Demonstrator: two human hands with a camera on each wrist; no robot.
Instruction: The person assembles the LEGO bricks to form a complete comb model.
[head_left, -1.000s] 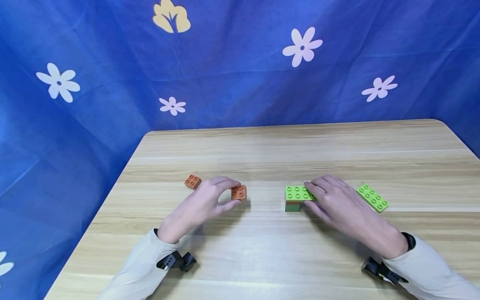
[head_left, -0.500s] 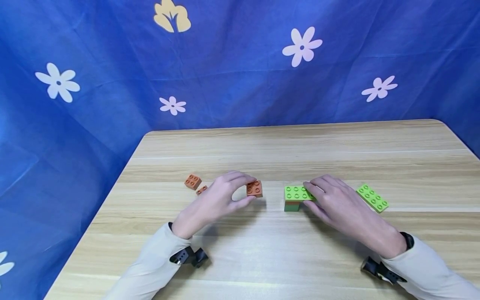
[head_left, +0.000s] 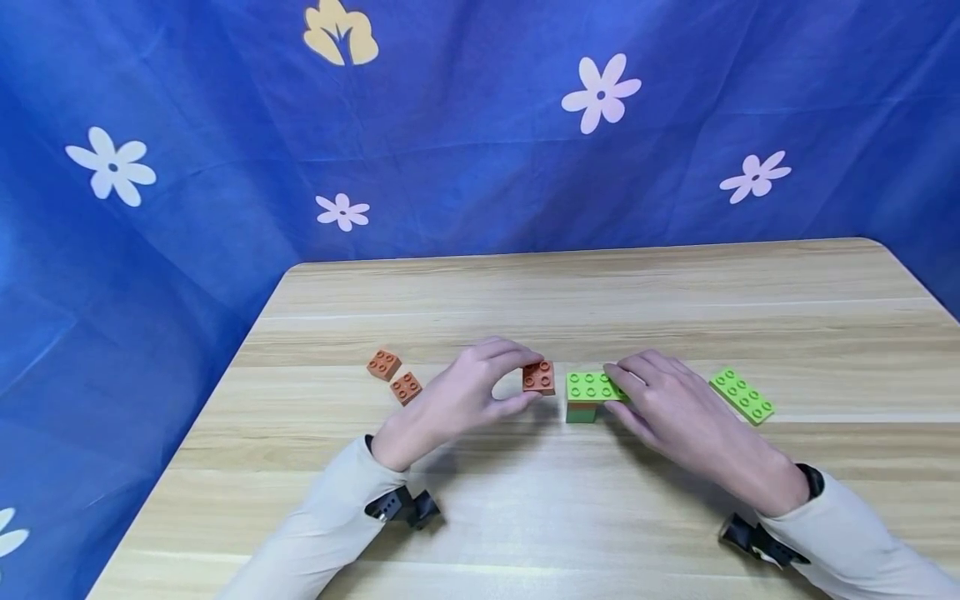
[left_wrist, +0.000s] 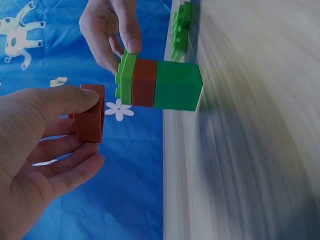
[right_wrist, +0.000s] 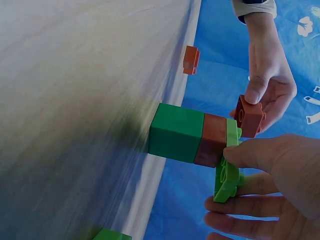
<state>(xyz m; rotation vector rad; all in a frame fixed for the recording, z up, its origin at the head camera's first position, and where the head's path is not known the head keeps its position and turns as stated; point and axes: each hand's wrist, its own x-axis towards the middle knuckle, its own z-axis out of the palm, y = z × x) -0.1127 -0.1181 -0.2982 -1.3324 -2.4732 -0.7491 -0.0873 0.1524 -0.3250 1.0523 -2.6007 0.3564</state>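
My left hand pinches a reddish-brown toy building brick with four studs between thumb and fingers, raised above the table. Just to its right stands a stack: a dark green block at the bottom, a reddish-brown brick on it and a flat lime green brick on top. The lime brick juts out past the stack to the right, as the right wrist view shows. My right hand grips that overhanging end, thumb on one side and fingers on the other. A small gap separates the left hand's brick from the stack.
Two loose reddish-brown bricks, a farther one and a nearer one, lie left of the left hand. Another flat lime brick lies beyond the right hand. A blue flowered cloth hangs behind the wooden table.
My left hand has carried its brown brick rightward, close to the stack, uncovering a second loose brown brick on the left. The right hand and the stack have stayed in place.
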